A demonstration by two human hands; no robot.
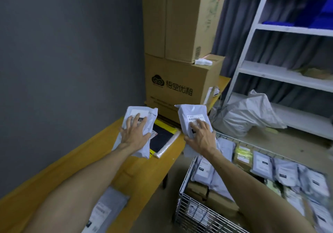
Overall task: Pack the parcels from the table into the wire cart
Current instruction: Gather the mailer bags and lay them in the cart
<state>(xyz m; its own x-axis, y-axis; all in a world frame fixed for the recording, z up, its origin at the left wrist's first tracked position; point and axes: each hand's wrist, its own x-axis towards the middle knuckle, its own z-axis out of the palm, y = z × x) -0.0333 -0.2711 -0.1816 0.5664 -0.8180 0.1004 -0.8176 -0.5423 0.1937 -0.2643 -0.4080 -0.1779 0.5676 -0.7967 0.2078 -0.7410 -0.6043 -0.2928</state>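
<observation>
I see two bare arms reaching out in front of me. The left hand has its fingers spread and curled over a grey plastic mail bag with a white label, and it grips that bag above the far end of the yellow table. The right hand is spread the same way and grips a second grey mail bag, which has a barcode label on its top face. This second bag is up in the air, past the edge of the table and over the near corner of the wire cart. The two bags are apart, not touching. Under the left bag, a black parcel with a clear rolled edge lies flat on the table. One more grey mail bag lies on the table close to me, partly hidden by my left arm. The wire cart stands to the right of the table and holds many grey mail bags and some brown boxes, all lying flat and packed close. Two big cardboard boxes are stacked at the far end of the table. A white shelf rack stands at the right, with a lumpy grey sack resting on its lowest shelf.
</observation>
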